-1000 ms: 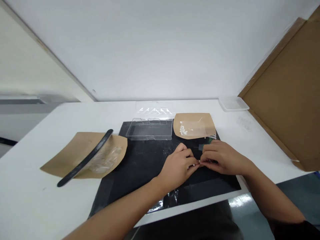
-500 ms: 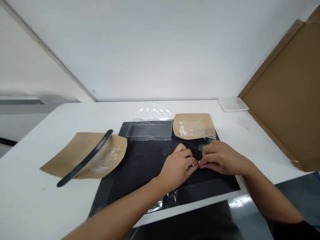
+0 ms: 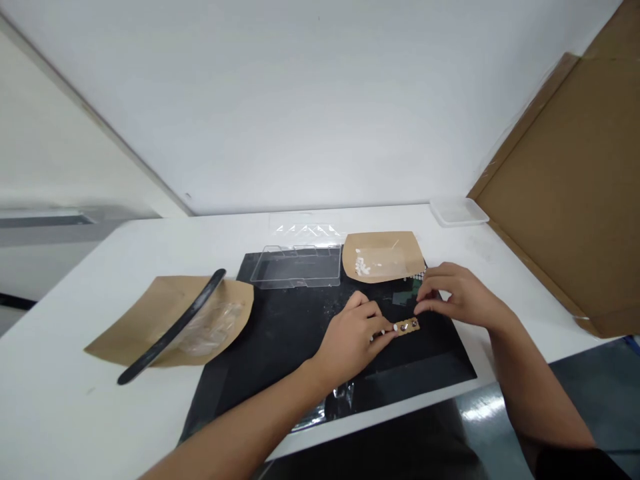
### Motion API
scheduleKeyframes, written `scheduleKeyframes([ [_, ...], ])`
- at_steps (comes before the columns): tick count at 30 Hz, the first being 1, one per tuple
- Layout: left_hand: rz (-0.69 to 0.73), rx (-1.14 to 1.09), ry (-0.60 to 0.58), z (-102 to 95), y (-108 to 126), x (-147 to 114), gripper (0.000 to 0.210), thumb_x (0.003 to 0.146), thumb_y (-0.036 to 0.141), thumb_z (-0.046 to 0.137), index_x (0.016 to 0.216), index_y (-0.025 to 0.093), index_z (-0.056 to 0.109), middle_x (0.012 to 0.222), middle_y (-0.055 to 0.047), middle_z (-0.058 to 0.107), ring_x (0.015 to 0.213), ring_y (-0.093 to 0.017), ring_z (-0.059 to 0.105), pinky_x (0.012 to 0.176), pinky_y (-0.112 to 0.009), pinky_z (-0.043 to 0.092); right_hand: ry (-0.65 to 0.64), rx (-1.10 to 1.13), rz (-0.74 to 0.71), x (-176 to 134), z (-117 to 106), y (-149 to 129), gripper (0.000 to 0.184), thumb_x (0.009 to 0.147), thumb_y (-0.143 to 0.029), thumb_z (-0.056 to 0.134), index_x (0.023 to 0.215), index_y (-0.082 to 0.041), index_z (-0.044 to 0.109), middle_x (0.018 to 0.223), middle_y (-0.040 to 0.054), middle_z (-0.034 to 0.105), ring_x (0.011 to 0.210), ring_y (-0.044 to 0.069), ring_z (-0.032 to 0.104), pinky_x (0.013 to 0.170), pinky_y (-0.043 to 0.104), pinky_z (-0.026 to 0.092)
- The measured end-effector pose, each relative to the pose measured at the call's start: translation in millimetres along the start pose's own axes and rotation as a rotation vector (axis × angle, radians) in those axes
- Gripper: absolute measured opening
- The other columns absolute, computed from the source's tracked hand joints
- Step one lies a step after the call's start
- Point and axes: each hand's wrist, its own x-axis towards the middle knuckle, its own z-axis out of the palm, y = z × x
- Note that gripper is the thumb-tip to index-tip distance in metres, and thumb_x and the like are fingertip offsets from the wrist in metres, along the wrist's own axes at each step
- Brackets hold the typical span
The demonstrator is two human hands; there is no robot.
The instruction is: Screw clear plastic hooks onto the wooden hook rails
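Observation:
My left hand [image 3: 353, 330] pinches the near end of a small gold strip [image 3: 411, 325] between thumb and forefinger. Dark round spots show along the strip, and a white dot [image 3: 395, 327] lies by my fingertips. Small white bits also show between the left fingers. Just above the strip's far end is my right hand [image 3: 453, 297], its fingers curled and thumb a little apart from the forefinger, with nothing visible between them. Beside those fingers lies a dark green piece [image 3: 403, 298] and a sheet of white dots [image 3: 419, 276], partly covered by the hand.
Behind the hands, a brown paper tray [image 3: 415, 250] holds small white pieces. A clear plastic case [image 3: 300, 267] lies on the black mat [image 3: 280, 333]. At left, a black curved strip [image 3: 175, 327] crosses another paper tray [image 3: 130, 317]. A translucent tub [image 3: 457, 212] and cardboard [image 3: 565, 200] stand right.
My right hand has come away from the left fingertips, moving up and to the right. The gold strip in my left hand now shows. The view has shifted slightly.

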Motion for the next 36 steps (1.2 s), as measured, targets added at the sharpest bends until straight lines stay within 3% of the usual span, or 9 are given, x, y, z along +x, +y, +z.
scheduleKeyframes([
  [7, -0.001, 0.019, 0.000, -0.9, 0.3, 0.7, 0.012, 0.100, 0.031, 0.074, 0.096, 0.023, 0.082, 0.089, -0.006, 0.072, 0.093, -0.024, 0.054, 0.074, -0.034, 0.048, -0.025, -0.142, 0.309, -13.5, -17.4, 38.6, 0.011, 0.097, -0.036, 0.075, 0.094, -0.027, 0.079, 0.088, 0.0005, 0.076, 0.077, 0.017, 0.068, 0.073, 0.031, 0.049],
  [26, 0.009, 0.027, -0.016, -2.1, 1.0, 0.4, 0.012, 0.101, 0.030, 0.073, 0.096, 0.021, 0.080, 0.089, -0.006, 0.072, 0.094, -0.024, 0.054, 0.077, -0.035, 0.049, -0.122, -0.237, 0.319, -3.7, 1.4, 46.0, 0.010, 0.093, -0.029, 0.081, 0.101, -0.024, 0.081, 0.098, 0.0040, 0.077, 0.089, 0.020, 0.070, 0.080, 0.030, 0.050],
  [31, 0.005, 0.022, -0.016, -1.5, 0.6, 0.1, 0.012, 0.100, 0.030, 0.073, 0.097, 0.021, 0.080, 0.090, -0.006, 0.072, 0.094, -0.024, 0.053, 0.077, -0.035, 0.049, -0.132, -0.290, 0.304, -2.1, 5.3, 45.6, 0.003, 0.096, -0.024, 0.077, 0.096, -0.024, 0.080, 0.097, 0.0030, 0.077, 0.091, 0.019, 0.071, 0.079, 0.029, 0.050],
  [36, 0.006, 0.027, -0.020, -1.9, 0.9, 1.8, 0.011, 0.099, 0.030, 0.074, 0.097, 0.021, 0.081, 0.090, -0.006, 0.072, 0.094, -0.024, 0.053, 0.077, -0.035, 0.049, -0.125, -0.362, 0.304, -0.4, 9.6, 42.6, 0.009, 0.096, -0.017, 0.073, 0.089, -0.022, 0.077, 0.096, 0.0052, 0.076, 0.094, 0.022, 0.071, 0.079, 0.031, 0.048],
])
